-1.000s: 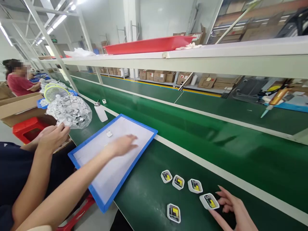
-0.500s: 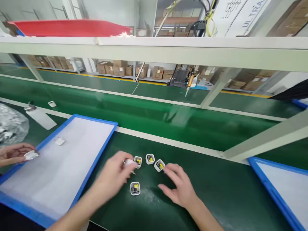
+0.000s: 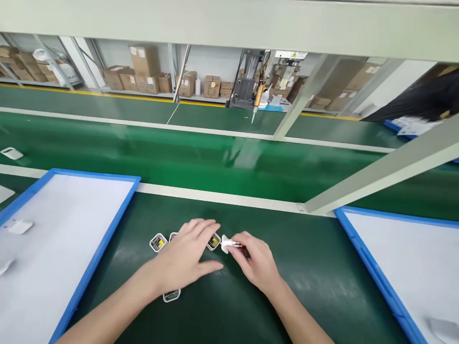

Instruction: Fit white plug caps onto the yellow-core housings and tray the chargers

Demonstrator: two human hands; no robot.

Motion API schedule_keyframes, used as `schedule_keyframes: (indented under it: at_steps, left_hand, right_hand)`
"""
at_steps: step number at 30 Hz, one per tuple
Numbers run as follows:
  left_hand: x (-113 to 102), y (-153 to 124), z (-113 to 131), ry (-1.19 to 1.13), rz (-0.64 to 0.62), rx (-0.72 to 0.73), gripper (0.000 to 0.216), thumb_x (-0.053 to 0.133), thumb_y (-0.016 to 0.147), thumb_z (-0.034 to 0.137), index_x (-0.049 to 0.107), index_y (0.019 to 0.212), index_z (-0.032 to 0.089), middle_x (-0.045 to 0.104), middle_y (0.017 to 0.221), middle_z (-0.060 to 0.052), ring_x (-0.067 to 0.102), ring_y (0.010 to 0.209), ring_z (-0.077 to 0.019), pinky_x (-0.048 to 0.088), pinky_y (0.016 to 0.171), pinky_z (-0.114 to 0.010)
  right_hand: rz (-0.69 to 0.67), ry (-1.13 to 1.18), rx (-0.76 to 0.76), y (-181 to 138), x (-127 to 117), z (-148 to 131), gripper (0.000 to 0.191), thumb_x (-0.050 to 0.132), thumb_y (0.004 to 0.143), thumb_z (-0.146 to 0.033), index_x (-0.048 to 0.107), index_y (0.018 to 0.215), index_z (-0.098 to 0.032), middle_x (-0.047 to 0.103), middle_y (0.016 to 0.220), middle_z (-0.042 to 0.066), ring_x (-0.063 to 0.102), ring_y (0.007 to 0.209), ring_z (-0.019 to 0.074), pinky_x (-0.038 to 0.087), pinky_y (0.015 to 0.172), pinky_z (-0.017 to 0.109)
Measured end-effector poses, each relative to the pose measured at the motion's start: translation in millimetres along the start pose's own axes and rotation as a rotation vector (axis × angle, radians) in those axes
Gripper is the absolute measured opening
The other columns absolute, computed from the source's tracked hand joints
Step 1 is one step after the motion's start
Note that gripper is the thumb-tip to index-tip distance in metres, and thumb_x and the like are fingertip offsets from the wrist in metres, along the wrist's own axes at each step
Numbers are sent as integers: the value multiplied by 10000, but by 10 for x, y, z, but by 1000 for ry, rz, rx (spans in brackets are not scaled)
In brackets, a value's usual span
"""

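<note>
My left hand (image 3: 186,258) lies flat with fingers stretched out over a row of small white charger shells with yellow and black insides (image 3: 158,242). One more shell (image 3: 171,295) shows under my left wrist. My right hand (image 3: 256,260) pinches a small white plug part (image 3: 226,244) just right of the shell at the row's right end (image 3: 214,241). All of this rests on the dark green bench mat (image 3: 304,277).
A blue-framed white tray (image 3: 107,229) lies at the left with small white parts (image 3: 18,226) on it. Another blue-framed tray (image 3: 362,263) lies at the right. A green conveyor belt (image 3: 215,157) runs behind, under a slanted grey beam (image 3: 376,177).
The view swung right and down, away from the person at the left. My left hand came onto the row of shells, and the white plug part now sits in my right hand's fingers.
</note>
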State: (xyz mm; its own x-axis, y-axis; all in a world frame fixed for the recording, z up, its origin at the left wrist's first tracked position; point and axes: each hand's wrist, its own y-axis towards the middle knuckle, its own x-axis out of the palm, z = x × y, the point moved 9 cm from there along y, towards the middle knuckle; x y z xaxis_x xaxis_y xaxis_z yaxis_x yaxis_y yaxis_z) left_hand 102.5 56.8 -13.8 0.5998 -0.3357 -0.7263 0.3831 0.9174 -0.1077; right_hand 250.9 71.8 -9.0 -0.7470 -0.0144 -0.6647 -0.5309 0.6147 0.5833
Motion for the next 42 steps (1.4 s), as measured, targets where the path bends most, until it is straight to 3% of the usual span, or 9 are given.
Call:
schedule_keyframes:
  at_steps: [2,5,9,15,18,27,39,42]
  left_hand:
    - [64,157,-44,84,-41,59,468,726,922,337,571,1351,233,496,1540,-64,398,1461,-281,344,1206,-472]
    - [140,364,-123,81,-67,50,228,726,928,314,659,1117,205,684,1241,-40,591,1234,-239,434,1083,-400]
    - [170,426,-173,105,-42,20,274,742,906,427,665,976,173,716,1029,-42,657,1045,-234,458,992,-380]
    - [167,288,-229,181,-4,59,267,777,880,367,671,1023,168,724,1071,-51,645,1120,-257,437,1017,-399]
    - [157,285,-252,174,12,75,186,735,903,336,676,943,164,732,1012,-45,661,1067,-245,445,992,-394]
    - [93,302,-259,130,65,95,223,805,828,351,683,864,168,743,939,-46,687,1000,-255,453,937,-388]
    - [118,284,-263,187,41,95,215,755,873,362,673,876,163,741,959,-66,687,999,-253,475,901,-359]
    - [52,253,-138,224,13,140,407,811,816,460,678,1041,147,720,1153,-109,652,1161,-289,467,1000,-380]
  right_hand:
    - [-32,4,100,-18,43,115,43,545,1057,-258,546,1034,-222,595,750,-10,504,560,125,395,554,263]
    - [-107,6,167,-10,138,179,94,535,1066,-292,566,1009,-223,594,766,-9,515,576,126,391,563,262]
    - [-231,5,184,61,278,147,102,518,1073,-286,594,1054,-219,628,861,23,568,670,143,428,621,266]
    - [-324,-62,100,174,314,-27,93,523,1072,-259,605,1080,-215,660,912,50,580,799,186,452,712,301]
    - [-357,-104,62,210,335,-97,101,520,1072,-256,610,1062,-211,685,924,55,556,787,193,448,712,317]
    - [-456,-150,-14,315,405,-129,175,509,1076,-287,655,1024,-205,697,930,65,540,817,202,460,762,351]
    - [-331,-122,12,168,555,-79,228,444,1073,-229,611,922,-194,660,846,65,552,762,196,454,718,342]
    - [-308,-111,32,180,498,-48,246,456,1081,-301,616,922,-202,668,834,48,599,757,179,491,700,308]
